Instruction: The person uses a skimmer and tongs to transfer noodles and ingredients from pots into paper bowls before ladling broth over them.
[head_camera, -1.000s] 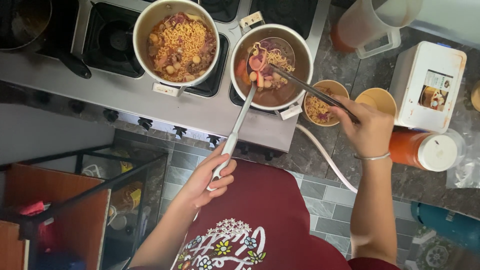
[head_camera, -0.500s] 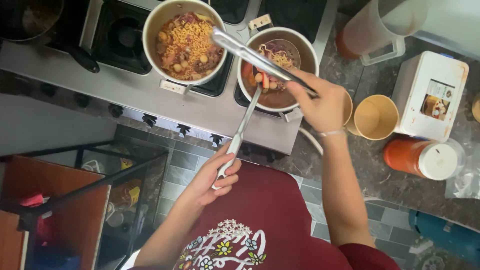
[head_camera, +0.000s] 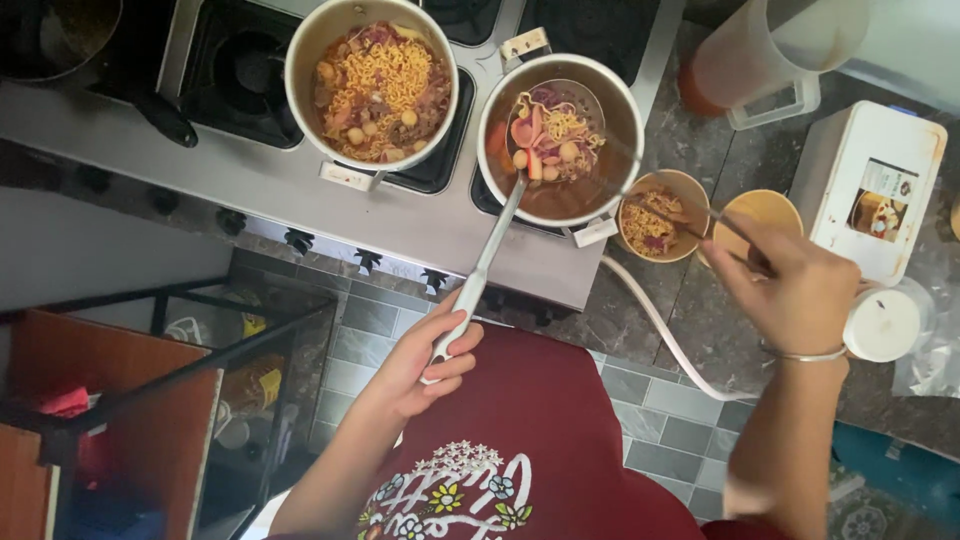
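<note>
Stove (head_camera: 300, 200): steel gas range, taken as the landmark; it carries two steel pots. Left pot (head_camera: 372, 85) sits on a burner toward the stove's middle, full of yellow noodles with meatballs and red bits. Right pot (head_camera: 560, 140) sits at the stove's right end, holding reddish broth. White box (head_camera: 868, 190) stands on the dark table (head_camera: 640, 320) well right of the stove; a clear jug (head_camera: 770, 60) stands beyond it. Two paper cups are just right of the stove: near cup (head_camera: 660, 215) holds noodles, far cup (head_camera: 757, 215) looks unfilled. An orange bottle with a white cap (head_camera: 885, 325) lies near the right wrist. Left hand (head_camera: 430, 360), in front of the stove, is closed around the white handle of a ladle (head_camera: 555, 125), whose bowl is raised in the right pot and loaded with noodles, sausage slices and meatballs. Right hand (head_camera: 795, 290) grips chopsticks (head_camera: 690, 220), tips at the near cup's rim. Change: half a second ago the right hand and chopsticks were over the right pot; they have since swung right to the cups. A second ago they were likewise by the cups. The ladle has stayed in the right pot throughout. Reading: noodles go from pot to cup in repeated chopstick trips.
</note>
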